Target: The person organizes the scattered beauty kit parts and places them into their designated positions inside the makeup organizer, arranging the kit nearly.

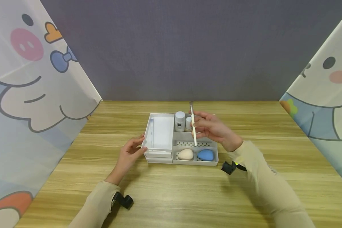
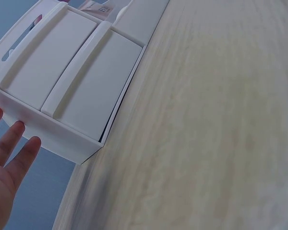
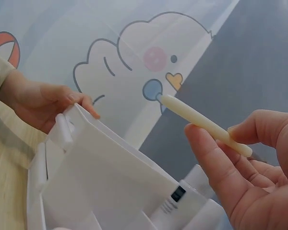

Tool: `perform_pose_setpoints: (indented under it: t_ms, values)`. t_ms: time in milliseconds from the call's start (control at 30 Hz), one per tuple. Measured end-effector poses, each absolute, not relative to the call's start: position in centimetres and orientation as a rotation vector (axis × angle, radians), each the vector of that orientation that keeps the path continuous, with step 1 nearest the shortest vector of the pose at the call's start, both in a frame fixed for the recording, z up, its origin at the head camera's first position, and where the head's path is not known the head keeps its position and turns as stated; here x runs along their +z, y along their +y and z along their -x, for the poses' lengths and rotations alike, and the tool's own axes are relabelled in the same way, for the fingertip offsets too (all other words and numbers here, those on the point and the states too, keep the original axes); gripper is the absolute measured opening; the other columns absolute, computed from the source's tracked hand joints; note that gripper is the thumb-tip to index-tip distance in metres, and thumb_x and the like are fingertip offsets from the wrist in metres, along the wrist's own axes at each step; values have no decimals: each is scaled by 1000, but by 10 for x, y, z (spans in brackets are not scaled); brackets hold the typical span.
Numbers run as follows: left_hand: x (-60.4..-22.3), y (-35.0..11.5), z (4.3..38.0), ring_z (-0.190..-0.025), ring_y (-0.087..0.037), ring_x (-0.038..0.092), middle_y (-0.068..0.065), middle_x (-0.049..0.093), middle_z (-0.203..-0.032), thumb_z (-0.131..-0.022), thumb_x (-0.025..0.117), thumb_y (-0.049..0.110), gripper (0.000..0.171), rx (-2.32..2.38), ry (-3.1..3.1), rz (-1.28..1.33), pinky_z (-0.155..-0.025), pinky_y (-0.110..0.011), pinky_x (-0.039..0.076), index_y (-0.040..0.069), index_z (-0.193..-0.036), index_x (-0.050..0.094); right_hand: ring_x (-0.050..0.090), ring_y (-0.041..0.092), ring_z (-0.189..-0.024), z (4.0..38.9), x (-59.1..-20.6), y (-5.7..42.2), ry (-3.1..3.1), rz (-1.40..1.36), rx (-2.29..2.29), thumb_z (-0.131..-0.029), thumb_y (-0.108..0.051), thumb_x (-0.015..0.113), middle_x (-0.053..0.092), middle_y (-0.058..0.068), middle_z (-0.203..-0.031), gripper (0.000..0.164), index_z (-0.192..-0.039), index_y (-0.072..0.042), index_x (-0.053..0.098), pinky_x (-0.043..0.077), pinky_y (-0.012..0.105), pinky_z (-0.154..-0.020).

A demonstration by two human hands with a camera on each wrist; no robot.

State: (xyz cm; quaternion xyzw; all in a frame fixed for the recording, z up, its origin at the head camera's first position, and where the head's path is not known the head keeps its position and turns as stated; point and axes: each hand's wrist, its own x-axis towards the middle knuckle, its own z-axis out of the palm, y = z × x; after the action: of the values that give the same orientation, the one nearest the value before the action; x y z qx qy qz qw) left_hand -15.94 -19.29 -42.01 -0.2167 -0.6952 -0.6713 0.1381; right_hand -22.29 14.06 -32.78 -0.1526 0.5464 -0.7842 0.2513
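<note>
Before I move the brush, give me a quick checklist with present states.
1. Brush secure in the right hand: ok, pinched by the handle between thumb and fingers.
2. Left hand on the organizer: ok, touching its left side.
3. Both drawers closed: ok.
4. White bottle upright: ok, in a back compartment.
5. Cream sponge and blue sponge separated: ok, in adjoining front compartments.
6. Brush tip clean: cannot tell, too small.
</note>
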Motion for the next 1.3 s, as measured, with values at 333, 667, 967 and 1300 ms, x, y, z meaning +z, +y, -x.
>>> perform_pose_setpoints:
  t_ms: [333,667,967,1300]
  values:
    - [-419,-193,159,-118,-5,60,9,61,-131,-84,63,-20,33,-1938,-2019,620,-90,-22,53,-18,-116,55,71,20,-75,221,-332,118,1508,402,-2113,-97,9,42,65,5,-92,62,-155,4,20,61,31,-66]
    - [-419,-192,159,-117,-6,60,8,62,-130,-83,62,-22,34,-1945,-1994,639,-91,-22,53,-18,-116,55,70,18,-78,217,-333,100,1539,405,-2053,-99,6,45,58,9,-107,63,-157,-1,21,61,29,-66]
    - [-420,-193,158,-118,-6,60,6,63,-131,-83,62,-22,34,-1959,-1978,643,-91,-22,53,-17,-117,56,67,16,-75,216,-333,79,1538,404,-2019,-99,7,48,59,8,-108,61,-154,2,24,61,32,-69]
    - [-420,-192,159,-118,-7,60,5,62,-132,-84,62,-22,34,-1965,-1982,643,-91,-22,53,-18,-117,56,65,18,-75,222,-333,55,1607,357,-2026,-97,8,52,55,21,-120,61,-152,0,28,61,32,-67]
